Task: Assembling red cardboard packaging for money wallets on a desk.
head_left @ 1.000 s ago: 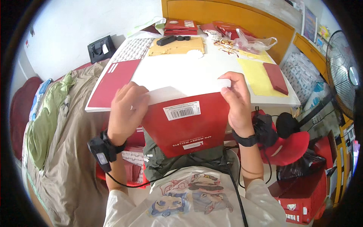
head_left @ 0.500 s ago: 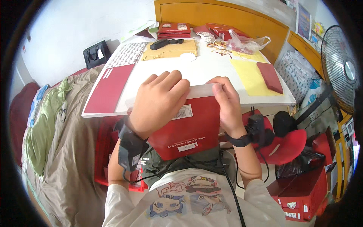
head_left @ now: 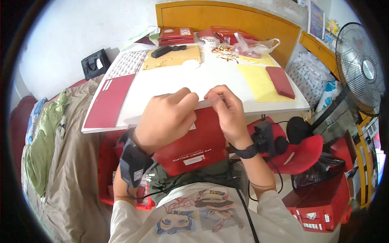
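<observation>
A flat red pack in a clear plastic sleeve (head_left: 190,148) hangs between my hands, just in front of the table's near edge. Its lower end is over my lap. My left hand (head_left: 166,117) is closed at the top edge on the left, its fingertips curled out of sight. On the right, my right hand (head_left: 229,115) pinches the same top edge between thumb and fingers. The clear strip of plastic (head_left: 204,104) shows between the two hands. My left hand hides part of the pack's pale label.
The white table (head_left: 170,87) bears a long dark-red sheet (head_left: 110,101), yellow paper (head_left: 253,83), a dark-red block (head_left: 280,82) and red packs (head_left: 176,35). A fan (head_left: 360,69) stands at right, above a red carton (head_left: 320,206). A bed (head_left: 73,170) lies left.
My right hand has come inward along the top edge, nearer to my left hand. Less of the clear strip shows between them. The whole view has shifted slightly.
</observation>
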Available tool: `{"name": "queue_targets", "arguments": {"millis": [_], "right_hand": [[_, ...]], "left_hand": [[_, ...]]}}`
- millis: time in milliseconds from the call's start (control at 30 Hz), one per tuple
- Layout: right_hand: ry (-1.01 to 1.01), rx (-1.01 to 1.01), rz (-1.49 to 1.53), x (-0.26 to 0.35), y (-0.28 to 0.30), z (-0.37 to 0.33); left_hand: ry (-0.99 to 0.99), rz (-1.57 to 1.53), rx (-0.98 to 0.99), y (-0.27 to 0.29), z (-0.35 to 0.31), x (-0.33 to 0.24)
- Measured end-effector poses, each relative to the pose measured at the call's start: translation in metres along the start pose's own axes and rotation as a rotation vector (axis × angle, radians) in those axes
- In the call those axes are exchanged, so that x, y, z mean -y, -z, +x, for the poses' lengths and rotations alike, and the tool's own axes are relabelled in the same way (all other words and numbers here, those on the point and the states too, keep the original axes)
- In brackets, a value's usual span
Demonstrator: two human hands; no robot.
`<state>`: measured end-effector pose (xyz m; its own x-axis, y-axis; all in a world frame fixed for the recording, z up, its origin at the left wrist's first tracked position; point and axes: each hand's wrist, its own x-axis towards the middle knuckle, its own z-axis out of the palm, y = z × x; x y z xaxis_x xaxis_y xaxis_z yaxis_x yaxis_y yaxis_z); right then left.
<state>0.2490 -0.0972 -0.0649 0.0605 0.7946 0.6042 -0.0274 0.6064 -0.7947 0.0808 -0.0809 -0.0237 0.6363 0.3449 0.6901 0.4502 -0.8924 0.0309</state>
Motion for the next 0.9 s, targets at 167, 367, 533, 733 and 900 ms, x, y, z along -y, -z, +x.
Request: {"name": "queue_targets", "arguments": {"millis": [167, 367, 533, 733, 900], "right_hand": [[0.091, 0.07, -0.112, -0.003, -0.002, 0.005], [0.213, 0.006, -0.064, -0.027, -0.001, 0.006], [0.095, 0.078, -0.023, -0.023, 0.006, 0.004], [0.207, 0.074, 0.013, -0.034, -0.009, 0.008], [0.1, 0.069, -0.048, -0.036, -0.004, 0.009]], "left_hand": [[0.238, -0.016, 0.081, 0.013, 0.007, -0.004], [0.364, -0.127, 0.203, 0.001, 0.01, 0.001], [0.354, -0.185, 0.169, -0.004, 0.014, -0.002], [0.415, -0.207, 0.14, -0.004, -0.002, 0.011], [0.457, -0.216, 0.152, -0.009, -0.004, 0.019]]}}
